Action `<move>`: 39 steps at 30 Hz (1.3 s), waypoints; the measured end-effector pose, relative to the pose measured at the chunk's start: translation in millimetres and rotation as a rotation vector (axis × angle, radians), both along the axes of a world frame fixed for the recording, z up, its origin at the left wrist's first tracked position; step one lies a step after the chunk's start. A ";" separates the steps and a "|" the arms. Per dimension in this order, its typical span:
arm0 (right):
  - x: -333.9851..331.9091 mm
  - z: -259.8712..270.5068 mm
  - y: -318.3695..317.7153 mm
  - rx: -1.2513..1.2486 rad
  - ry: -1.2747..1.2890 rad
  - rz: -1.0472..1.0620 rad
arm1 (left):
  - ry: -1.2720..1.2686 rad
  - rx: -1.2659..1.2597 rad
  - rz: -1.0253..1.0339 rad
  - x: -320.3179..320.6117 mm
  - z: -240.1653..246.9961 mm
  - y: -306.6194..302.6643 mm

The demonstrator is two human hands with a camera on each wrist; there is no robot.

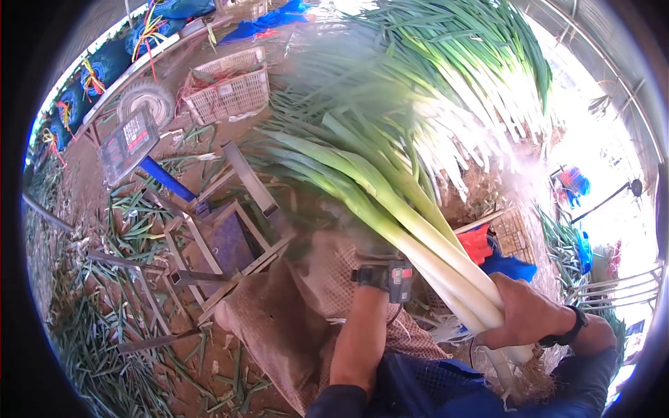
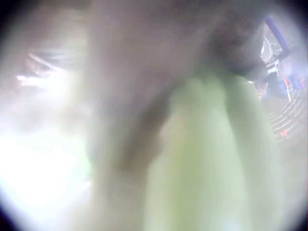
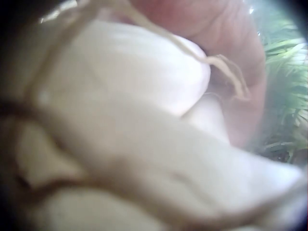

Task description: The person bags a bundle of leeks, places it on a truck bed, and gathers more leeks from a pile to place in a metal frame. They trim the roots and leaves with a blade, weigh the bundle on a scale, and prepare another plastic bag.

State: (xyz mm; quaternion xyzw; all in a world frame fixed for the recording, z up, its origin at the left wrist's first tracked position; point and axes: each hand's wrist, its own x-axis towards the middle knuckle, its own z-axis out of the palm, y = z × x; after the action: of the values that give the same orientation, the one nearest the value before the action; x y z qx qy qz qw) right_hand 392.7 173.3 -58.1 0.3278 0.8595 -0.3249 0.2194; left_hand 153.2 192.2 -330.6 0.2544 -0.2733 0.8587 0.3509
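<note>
Cannot distinguish fingers on the left hand, blurred beside the leeks in its wrist view, nor read tiny lettering on the scale display.

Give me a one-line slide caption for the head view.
Right hand gripping long stalks near their roots, a leafy heap beyond.

Head view: dark blue sleeves, black boxy wrist unit with red marking at five o'clock, black strap at four.
</note>
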 end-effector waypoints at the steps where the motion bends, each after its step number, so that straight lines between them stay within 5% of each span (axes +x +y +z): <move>1: 2.7 0.9 -0.9 0.007 -0.004 -0.004 | -0.034 -0.083 0.031 3.9 4.5 -0.5; 8: 17.3 18.4 -17.2 0.129 -0.042 -0.011 | -0.104 -0.677 0.273 21.1 42.5 5.5; 11: 21.8 22.5 -30.6 0.221 0.030 -0.024 | -0.056 -0.705 0.392 4.2 83.0 0.4; 13: 20.6 30.0 -36.1 0.312 0.047 0.008 | -0.117 -0.623 0.448 -18.9 155.9 -28.3; 16: 9.0 25.7 -29.0 0.412 0.379 0.130 | -0.079 -0.591 0.624 -65.9 209.1 -66.6; 22: -155.9 31.0 -12.7 0.636 0.762 0.610 | 0.067 -0.617 1.110 -189.1 252.5 -209.9; 24: -238.7 26.3 -22.4 0.480 0.819 0.743 | 0.124 -0.643 1.267 -223.4 254.0 -267.1; 29: -434.5 -41.7 -85.6 0.278 0.787 1.006 | 0.291 -0.662 1.513 -277.3 206.4 -405.8; 32: -496.9 -105.5 -114.3 0.175 0.668 1.080 | 0.377 -0.632 1.430 -289.8 123.1 -464.4; 36: -556.1 -215.8 -106.9 0.243 0.549 1.249 | -0.153 -0.694 0.781 -291.9 -71.2 -502.8; 39: -566.2 -273.1 -75.5 0.241 0.306 1.158 | -0.379 -1.080 0.454 -260.9 -129.6 -483.8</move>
State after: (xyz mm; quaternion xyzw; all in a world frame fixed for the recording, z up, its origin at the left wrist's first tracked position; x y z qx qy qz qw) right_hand -173.5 97.8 -331.2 -0.2207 0.9506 -0.0968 0.1958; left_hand -107.7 -291.5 -460.3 -0.0643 0.2037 0.9594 0.1841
